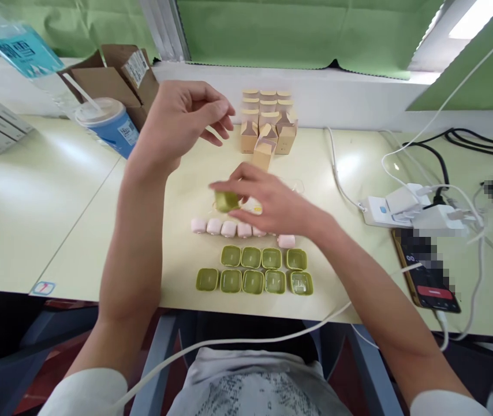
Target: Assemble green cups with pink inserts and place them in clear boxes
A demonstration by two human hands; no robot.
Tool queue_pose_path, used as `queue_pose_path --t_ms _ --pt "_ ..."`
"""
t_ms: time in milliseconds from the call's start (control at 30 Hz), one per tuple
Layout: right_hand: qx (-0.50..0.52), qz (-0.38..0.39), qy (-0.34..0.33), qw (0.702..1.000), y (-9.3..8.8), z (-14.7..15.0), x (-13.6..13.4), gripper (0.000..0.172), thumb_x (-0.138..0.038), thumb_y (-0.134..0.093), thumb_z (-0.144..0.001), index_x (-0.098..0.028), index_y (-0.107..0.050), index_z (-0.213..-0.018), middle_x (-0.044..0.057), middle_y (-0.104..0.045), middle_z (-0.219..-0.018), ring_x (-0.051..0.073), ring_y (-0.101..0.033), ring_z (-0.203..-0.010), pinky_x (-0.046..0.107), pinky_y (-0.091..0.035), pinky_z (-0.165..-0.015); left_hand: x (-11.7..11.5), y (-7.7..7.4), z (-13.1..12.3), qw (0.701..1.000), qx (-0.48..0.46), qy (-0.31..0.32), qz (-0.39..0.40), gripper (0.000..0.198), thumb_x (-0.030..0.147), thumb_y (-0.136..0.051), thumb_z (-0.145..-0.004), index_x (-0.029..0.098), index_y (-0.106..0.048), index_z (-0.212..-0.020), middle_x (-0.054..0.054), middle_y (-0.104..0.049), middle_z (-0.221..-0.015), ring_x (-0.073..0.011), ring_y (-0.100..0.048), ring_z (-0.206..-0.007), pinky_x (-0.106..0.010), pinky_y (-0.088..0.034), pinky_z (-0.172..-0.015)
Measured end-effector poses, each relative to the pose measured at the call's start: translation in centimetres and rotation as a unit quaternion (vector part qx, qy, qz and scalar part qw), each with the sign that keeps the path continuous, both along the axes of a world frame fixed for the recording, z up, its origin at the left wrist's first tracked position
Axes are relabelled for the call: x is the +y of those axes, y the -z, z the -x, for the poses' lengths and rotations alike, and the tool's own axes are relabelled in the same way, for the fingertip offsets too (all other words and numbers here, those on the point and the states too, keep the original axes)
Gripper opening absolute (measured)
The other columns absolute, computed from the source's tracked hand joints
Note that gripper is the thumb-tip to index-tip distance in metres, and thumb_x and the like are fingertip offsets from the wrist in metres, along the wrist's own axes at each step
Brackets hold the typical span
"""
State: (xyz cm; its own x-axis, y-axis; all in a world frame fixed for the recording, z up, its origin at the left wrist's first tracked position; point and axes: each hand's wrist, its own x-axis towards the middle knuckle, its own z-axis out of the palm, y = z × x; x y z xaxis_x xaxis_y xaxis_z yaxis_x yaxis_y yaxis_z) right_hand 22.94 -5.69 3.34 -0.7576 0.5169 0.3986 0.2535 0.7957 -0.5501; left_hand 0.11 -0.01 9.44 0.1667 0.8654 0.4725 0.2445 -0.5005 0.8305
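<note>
My right hand (268,193) grips a small green square cup (226,201) between thumb and fingers, slightly blurred, above the table. Raised over the table to the left, my left hand (188,118) has loosely bent fingers with gaps between them and nothing visible in it. Below my right hand runs a row of small pale pink rounded pieces (228,229), partly hidden by it. Nearer to me lie two rows of green square cups (253,282), open side up. A small white and yellow thing (255,206) shows partly beneath my right hand.
Small tan cartons (286,136) with raised flaps stand at the back by the wall. A blue drink cup (116,130), cardboard box (103,84) and tilted bottle (25,52) are at left. At right are a power strip (380,212), white cables and a phone (424,277).
</note>
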Motion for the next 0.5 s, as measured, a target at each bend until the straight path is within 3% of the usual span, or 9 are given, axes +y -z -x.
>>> queue_pose_path --t_ms 167,333,500 --pt "-0.116 0.062 -0.047 0.990 2.9 5.2 -2.6 0.044 -0.016 -0.066 -0.101 -0.014 -0.061 -0.144 0.016 -0.063 -0.136 0.024 -0.065 -0.102 0.043 -0.058 -0.095 -0.8 -0.1 -0.9 0.998 0.029 0.049 0.030 0.008 0.030 -0.082 -0.091 0.028 -0.085 -0.084 -0.007 -0.080 -0.083 -0.0244 -0.075 -0.077 -0.049 -0.065 -0.074" --pt "-0.122 0.072 -0.055 0.988 4.5 6.6 -3.7 0.042 -0.020 -0.064 -0.104 -0.018 -0.063 -0.146 0.014 -0.066 -0.129 0.027 -0.062 -0.114 0.044 -0.053 -0.106 -0.8 -0.2 -0.8 0.997 0.034 0.057 0.036 0.012 0.023 -0.078 -0.096 0.024 -0.084 -0.086 -0.008 -0.081 -0.084 -0.0237 -0.076 -0.078 -0.048 -0.064 -0.075" --pt "-0.176 0.084 -0.044 0.980 4.9 7.5 -4.8 0.042 -0.018 -0.064 -0.104 -0.019 -0.070 -0.145 0.016 -0.063 -0.144 0.024 -0.065 -0.105 0.039 -0.052 -0.092 -1.0 -0.3 -0.6 0.997 0.038 0.059 0.038 0.015 0.018 -0.075 -0.099 0.021 -0.084 -0.087 -0.008 -0.081 -0.084 -0.0223 -0.076 -0.077 -0.045 -0.064 -0.074"
